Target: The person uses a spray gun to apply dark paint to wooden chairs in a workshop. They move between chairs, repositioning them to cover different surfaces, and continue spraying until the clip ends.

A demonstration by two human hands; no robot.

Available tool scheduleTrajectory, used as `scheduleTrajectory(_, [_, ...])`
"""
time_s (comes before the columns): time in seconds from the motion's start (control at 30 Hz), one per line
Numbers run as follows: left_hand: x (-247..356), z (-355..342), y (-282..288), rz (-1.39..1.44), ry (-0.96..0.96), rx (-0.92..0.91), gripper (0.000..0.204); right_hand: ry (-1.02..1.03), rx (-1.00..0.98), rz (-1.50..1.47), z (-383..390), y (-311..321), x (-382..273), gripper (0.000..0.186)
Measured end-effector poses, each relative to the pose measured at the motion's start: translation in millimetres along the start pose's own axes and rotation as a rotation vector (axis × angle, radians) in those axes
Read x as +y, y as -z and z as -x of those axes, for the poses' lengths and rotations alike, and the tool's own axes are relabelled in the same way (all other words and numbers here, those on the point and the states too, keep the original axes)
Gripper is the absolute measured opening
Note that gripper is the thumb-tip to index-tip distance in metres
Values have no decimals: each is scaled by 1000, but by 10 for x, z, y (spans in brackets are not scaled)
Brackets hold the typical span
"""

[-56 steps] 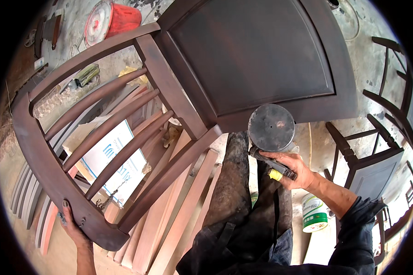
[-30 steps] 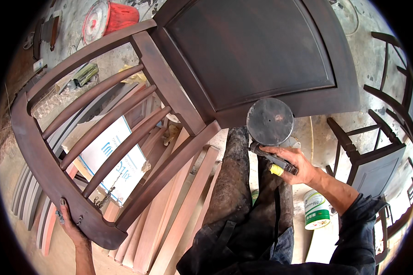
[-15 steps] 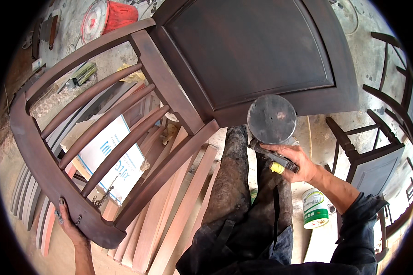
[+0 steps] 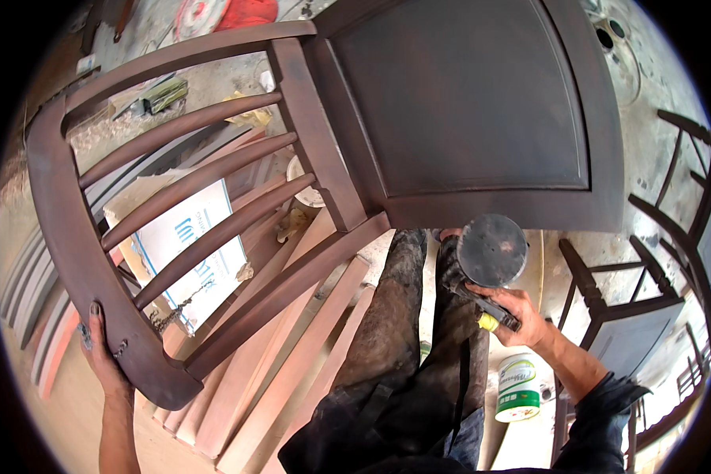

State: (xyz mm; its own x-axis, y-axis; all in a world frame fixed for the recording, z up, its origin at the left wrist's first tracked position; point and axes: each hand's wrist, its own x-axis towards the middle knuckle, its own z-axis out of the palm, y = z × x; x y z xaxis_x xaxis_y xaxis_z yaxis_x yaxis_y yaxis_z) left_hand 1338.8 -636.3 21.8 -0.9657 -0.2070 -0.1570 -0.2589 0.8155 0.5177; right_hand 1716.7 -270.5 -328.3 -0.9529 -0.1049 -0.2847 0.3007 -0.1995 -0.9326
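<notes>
grey floor (image 4: 646, 158) backs the brown chair (image 4: 466, 103) across the frame's upper left and centre; the left hand (image 4: 105, 354) clasps its lower-left corner, likely for steadiness; the right hand (image 4: 521, 316) grips a spray gun (image 4: 492, 251).

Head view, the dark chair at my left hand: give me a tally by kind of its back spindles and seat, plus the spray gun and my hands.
Back spindles: 3
Seat: 1
Spray gun: 1
Hands, left hand on the chair's top rail, right hand on the spray gun: 2
Total: 7
</notes>
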Motion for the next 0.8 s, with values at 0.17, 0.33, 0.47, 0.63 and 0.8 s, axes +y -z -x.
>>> scheduleTrajectory(0.17, [81,12,-23,-40,7,-7,56,116,87,53,-140,-25,-69,40])
scheduleTrajectory(0.33, [83,18,-30,-17,19,-19,57,13,73,-3,-301,-15,-153,47])
scheduleTrajectory(0.47, [89,41,-66,-14,20,-8,55,-5,56,25,-285,-8,-131,47])
scheduleTrajectory(0.63, [92,51,-91,4,39,4,53,-74,16,49,-149,-1,-130,49])
scheduleTrajectory(0.8, [51,13,-33,1,50,-5,56,-11,11,89,-136,17,-100,50])
